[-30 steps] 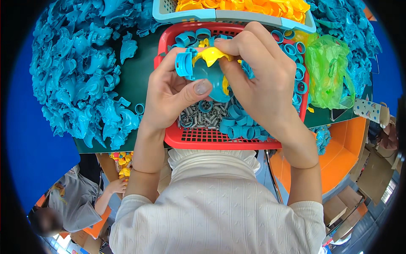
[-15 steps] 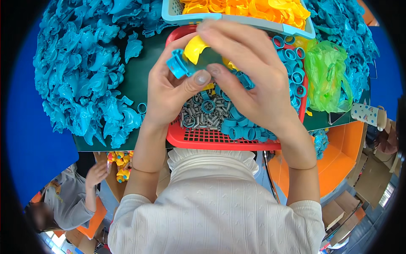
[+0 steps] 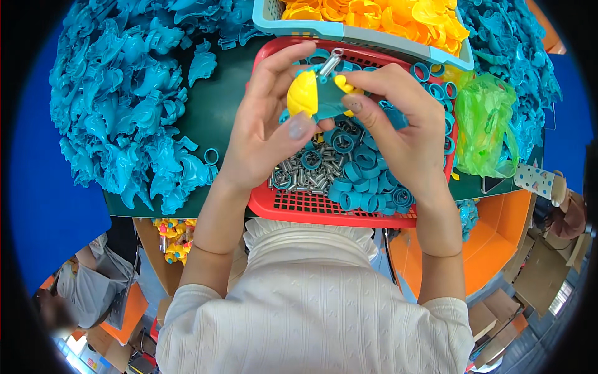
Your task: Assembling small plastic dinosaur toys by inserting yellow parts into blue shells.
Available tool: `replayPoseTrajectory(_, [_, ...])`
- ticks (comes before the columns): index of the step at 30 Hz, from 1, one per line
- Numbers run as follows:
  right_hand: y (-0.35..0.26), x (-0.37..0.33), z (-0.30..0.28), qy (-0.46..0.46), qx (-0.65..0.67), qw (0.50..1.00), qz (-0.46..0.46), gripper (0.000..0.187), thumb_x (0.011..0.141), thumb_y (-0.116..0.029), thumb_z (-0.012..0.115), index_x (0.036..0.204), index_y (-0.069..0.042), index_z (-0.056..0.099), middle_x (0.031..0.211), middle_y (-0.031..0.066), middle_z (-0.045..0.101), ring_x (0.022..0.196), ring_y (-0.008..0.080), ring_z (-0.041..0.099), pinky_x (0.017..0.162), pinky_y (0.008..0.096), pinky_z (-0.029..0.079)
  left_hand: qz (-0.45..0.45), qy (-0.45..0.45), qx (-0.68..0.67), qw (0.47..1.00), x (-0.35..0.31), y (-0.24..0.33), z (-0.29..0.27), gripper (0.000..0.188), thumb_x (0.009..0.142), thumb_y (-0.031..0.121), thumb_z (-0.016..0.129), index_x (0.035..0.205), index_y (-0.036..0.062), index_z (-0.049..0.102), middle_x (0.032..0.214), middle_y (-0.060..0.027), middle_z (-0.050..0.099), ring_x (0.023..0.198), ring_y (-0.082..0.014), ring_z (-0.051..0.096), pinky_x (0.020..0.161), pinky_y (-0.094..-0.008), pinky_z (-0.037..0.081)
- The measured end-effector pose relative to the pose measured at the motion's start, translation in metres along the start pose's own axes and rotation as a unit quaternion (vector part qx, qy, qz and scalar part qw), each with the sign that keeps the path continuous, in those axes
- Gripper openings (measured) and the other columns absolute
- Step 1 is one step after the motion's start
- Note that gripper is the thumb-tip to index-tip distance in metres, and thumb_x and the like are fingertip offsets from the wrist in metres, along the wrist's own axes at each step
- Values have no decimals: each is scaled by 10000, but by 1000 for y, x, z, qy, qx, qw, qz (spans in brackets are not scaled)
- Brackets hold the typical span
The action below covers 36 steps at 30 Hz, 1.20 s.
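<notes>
My left hand (image 3: 252,134) is wrapped around a small teal-and-yellow plastic toy assembly (image 3: 302,95) above the red basket. Its rounded yellow shell faces me, with teal plastic beside it. A shiny metal pin (image 3: 332,61) sticks up at its top. My right hand (image 3: 408,115) pinches a small yellow piece (image 3: 344,85) at the assembly's right side, thumb and fingertips together; whether that piece is fixed to it I cannot tell. Below, the red basket (image 3: 324,217) holds teal plastic rings (image 3: 363,167) and many small metal pins (image 3: 316,174).
Heaps of teal plastic parts (image 3: 128,106) cover the table's left and far right. A light blue basket (image 3: 361,32) of yellow shells stands behind the red one. A green plastic bag (image 3: 484,118) lies to the right. At lower left sits another person (image 3: 93,283).
The assembly has turned, so its yellow shell now faces me and a metal pin shows at its top. My right hand has come lower and pinches at its right side.
</notes>
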State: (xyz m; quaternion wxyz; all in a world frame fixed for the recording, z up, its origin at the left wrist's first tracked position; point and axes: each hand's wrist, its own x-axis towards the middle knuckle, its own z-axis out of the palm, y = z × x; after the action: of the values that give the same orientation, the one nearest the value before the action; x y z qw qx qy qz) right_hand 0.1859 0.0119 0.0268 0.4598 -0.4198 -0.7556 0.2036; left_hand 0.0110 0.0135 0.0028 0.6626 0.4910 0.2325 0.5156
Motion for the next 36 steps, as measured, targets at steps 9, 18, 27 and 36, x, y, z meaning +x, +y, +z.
replayPoseTrajectory(9, [-11,5,-29,-57,-9,991,118,302,805,-94,610,1100,-36,575,967,88,588,875,166,551,787,264,428,-34,26,18,999,-2,0,-4,445,882,239,546,1242,22,401,979,-64,560,764,-98,574,642,-210,459])
replayPoseTrajectory(18, [-3,-18,-59,-218,-274,934,78,276,747,-16,621,1020,-42,591,958,103,573,910,259,541,812,328,412,-24,98,-4,995,-2,4,-11,358,870,252,536,1115,17,423,962,-84,569,696,-119,580,605,-233,459])
replayPoseTrajectory(27, [-14,0,-45,-42,-129,983,126,259,819,14,556,1067,-56,573,883,6,563,789,61,505,637,186,383,48,-17,-68,996,-2,-4,-6,463,781,107,596,1171,39,357,1231,-179,427,820,-149,567,730,-278,478])
replayPoseTrajectory(36, [-6,5,-17,-32,243,953,181,451,822,-226,602,1183,14,480,1115,116,546,1003,140,524,830,264,444,52,2,5,999,-5,-2,2,547,775,312,660,1168,52,382,1225,-222,416,820,-197,583,765,-317,477])
